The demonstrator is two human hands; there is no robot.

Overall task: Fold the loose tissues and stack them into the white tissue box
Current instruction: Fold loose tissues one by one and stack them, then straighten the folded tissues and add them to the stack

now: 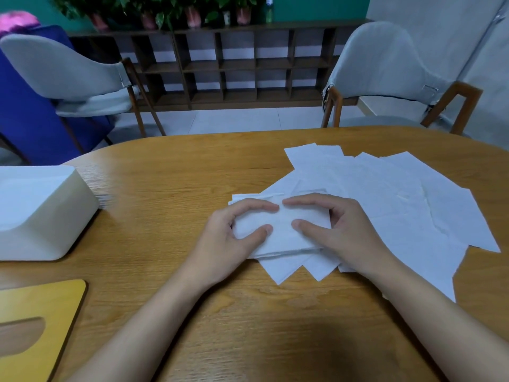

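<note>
A folded white tissue (281, 232) lies on the wooden table (192, 175), on the near-left edge of a spread pile of loose tissues (385, 194). My left hand (234, 241) and my right hand (341, 230) both sit on the folded tissue, one at each end. Their fingers are curled, and thumb and fingertips pinch the tissue from above, with the index tips almost meeting in the middle. The white tissue box (41, 213) stands at the table's left edge, well apart from both hands.
A yellow wooden lid with a slot (38, 321) lies flat at the near left, below the box. Two grey chairs (385, 78) stand beyond the far table edge, with a dark shelf unit behind them.
</note>
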